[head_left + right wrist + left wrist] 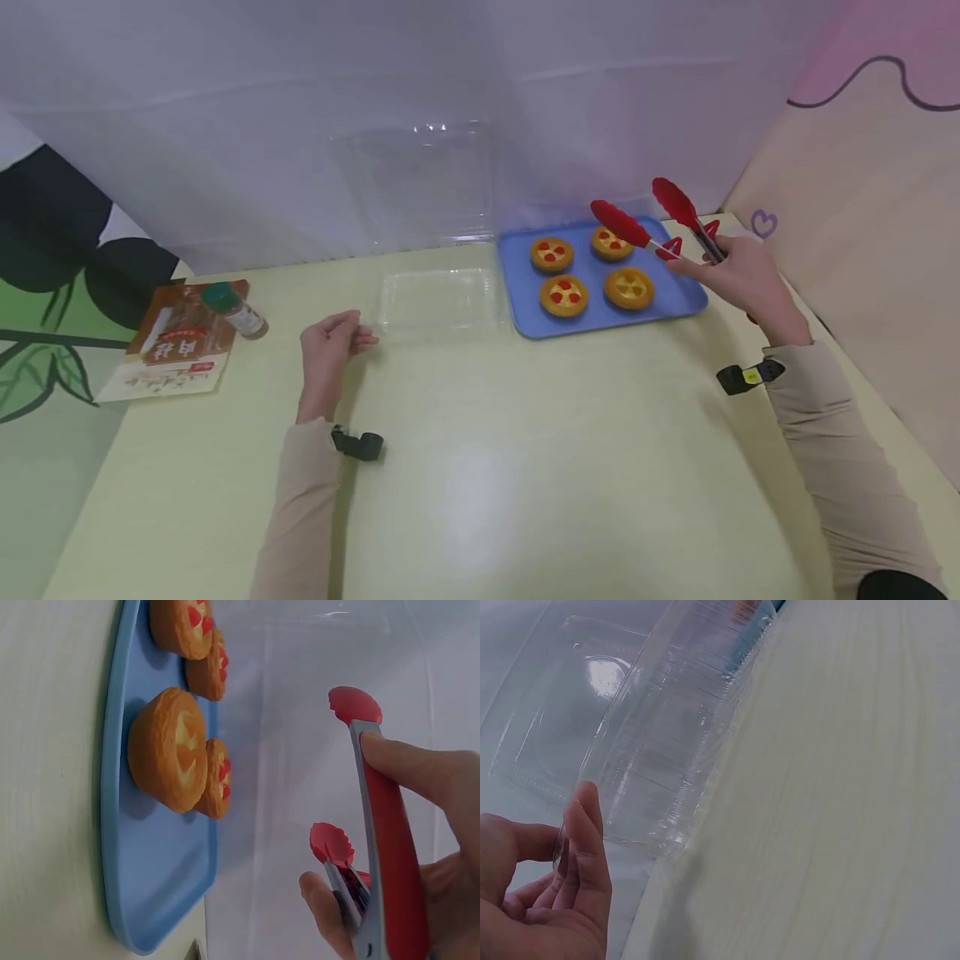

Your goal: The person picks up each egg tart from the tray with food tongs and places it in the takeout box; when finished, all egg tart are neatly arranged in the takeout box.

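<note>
My left hand [330, 354] pinches the near left edge of a clear plastic clamshell container [649, 735], with thumb and fingers on either side of its rim. The container's lid [420, 183] stands raised at the back, against the wall. In my right hand [742, 275] is a pair of red-tipped tongs [390, 855], arms spread apart and nothing between the tips. The tongs hang over the back right of a blue tray [528, 321]. On that tray sit several small tarts, some with red pieces such as the front left tart [564, 296], and one plain yellow tart [629, 288].
At the left, a small shaker bottle with a green cap [221, 297] lies on a brown and white printed packet [180, 358]. A pale cloth wall [262, 183] rises behind the table, and a printed panel [885, 250] closes off the right side.
</note>
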A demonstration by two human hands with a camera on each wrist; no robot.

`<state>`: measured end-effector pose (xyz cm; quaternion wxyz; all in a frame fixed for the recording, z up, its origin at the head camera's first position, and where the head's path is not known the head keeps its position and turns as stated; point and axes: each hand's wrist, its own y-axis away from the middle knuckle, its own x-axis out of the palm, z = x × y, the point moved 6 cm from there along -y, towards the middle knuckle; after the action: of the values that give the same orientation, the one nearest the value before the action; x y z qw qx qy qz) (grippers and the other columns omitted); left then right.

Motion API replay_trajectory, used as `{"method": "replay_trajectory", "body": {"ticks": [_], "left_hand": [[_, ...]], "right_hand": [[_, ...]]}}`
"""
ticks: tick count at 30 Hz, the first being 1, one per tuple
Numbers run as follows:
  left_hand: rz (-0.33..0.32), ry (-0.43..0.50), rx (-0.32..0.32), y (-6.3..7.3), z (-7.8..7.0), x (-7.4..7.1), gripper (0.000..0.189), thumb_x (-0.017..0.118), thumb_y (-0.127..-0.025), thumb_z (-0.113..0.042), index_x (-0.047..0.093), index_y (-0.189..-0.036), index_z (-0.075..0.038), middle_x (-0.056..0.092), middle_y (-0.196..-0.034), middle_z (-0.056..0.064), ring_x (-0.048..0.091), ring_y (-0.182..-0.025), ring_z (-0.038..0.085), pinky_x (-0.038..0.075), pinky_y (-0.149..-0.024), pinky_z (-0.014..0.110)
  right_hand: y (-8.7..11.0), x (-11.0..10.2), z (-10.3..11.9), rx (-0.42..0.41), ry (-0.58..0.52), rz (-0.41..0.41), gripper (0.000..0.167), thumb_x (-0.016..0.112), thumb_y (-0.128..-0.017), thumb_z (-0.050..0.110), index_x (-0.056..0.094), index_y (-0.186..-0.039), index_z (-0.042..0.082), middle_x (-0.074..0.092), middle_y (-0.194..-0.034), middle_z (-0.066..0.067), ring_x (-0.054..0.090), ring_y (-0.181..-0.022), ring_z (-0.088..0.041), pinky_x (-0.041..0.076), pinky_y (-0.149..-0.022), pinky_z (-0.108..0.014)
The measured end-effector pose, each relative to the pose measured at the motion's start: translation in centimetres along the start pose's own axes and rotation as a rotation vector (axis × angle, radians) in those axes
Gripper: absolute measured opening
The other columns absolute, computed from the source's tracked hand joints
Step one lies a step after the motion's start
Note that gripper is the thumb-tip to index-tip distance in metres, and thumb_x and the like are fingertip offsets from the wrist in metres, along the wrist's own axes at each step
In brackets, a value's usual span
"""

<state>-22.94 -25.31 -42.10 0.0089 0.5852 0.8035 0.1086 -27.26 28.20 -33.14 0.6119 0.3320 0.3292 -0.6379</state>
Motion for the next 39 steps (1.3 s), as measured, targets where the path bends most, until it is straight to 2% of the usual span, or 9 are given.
{"method": "replay_trajectory", "body": {"ticks": [4, 7, 14, 24, 35, 39], "left_hand": [[0.001, -0.006, 0.007, -0.1, 0.0, 0.2, 0.039, 0.054, -0.099, -0.007, 0.048, -0.13, 0.016, 0.067, -0.069, 0.001, 0.067, -0.059, 0.008, 0.059, -0.064, 0.019], [-0.002, -0.035, 0.018, -0.1, 0.0, 0.4, 0.039, 0.055, -0.1, -0.009, 0.049, -0.13, 0.015, 0.067, -0.071, 0.0, 0.067, -0.06, 0.008, 0.059, -0.065, 0.018], [-0.019, -0.048, 0.017, -0.2, 0.2, 0.3, 0.038, 0.055, -0.1, -0.01, 0.051, -0.128, 0.015, 0.067, -0.071, -0.001, 0.067, -0.061, 0.007, 0.059, -0.064, 0.018], [-0.019, -0.055, 0.008, 0.3, -0.4, 0.4, 0.037, 0.054, -0.1, -0.007, 0.052, -0.128, 0.015, 0.067, -0.069, -0.001, 0.067, -0.061, 0.007, 0.059, -0.065, 0.018], [-0.023, -0.07, 0.024, 0.0, 0.1, 0.3, 0.037, 0.054, -0.1, -0.011, 0.052, -0.129, 0.013, 0.067, -0.07, -0.003, 0.067, -0.062, 0.006, 0.059, -0.065, 0.018], [-0.022, -0.065, 0.031, -0.1, 0.1, 0.2, 0.038, 0.054, -0.1, -0.011, 0.052, -0.129, 0.013, 0.067, -0.07, -0.003, 0.067, -0.062, 0.006, 0.059, -0.065, 0.018]], "right_hand": [[-1.6, 0.5, 0.0, -0.032, 0.068, 0.029, 0.062, 0.069, -0.082, 0.06, 0.046, -0.077, 0.003, 0.034, -0.059, -0.002, 0.036, -0.055, -0.02, 0.027, -0.046, -0.032], [-2.5, 0.9, -0.1, -0.038, 0.101, 0.049, 0.059, 0.072, -0.081, 0.056, 0.047, -0.074, 0.003, 0.032, -0.057, 0.0, 0.035, -0.053, -0.018, 0.026, -0.046, -0.031], [-4.1, 1.6, 0.2, -0.037, 0.135, 0.09, 0.061, 0.074, -0.08, 0.053, 0.037, -0.065, 0.007, 0.025, -0.057, 0.003, 0.029, -0.05, -0.014, 0.024, -0.047, -0.029], [-5.2, 2.9, 0.5, 0.008, 0.16, 0.139, 0.059, 0.074, -0.08, 0.048, 0.031, -0.063, 0.01, 0.02, -0.058, 0.004, 0.024, -0.049, -0.012, 0.021, -0.046, -0.027], [-5.2, 3.3, 1.6, -0.018, 0.152, 0.167, 0.056, 0.077, -0.079, 0.038, 0.032, -0.064, 0.01, 0.02, -0.06, 0.003, 0.025, -0.049, -0.013, 0.022, -0.044, -0.026], [-5.1, 3.2, 1.8, -0.031, 0.165, 0.148, 0.054, 0.076, -0.081, 0.034, 0.03, -0.064, 0.011, 0.02, -0.06, 0.003, 0.025, -0.05, -0.013, 0.021, -0.045, -0.026]]}}
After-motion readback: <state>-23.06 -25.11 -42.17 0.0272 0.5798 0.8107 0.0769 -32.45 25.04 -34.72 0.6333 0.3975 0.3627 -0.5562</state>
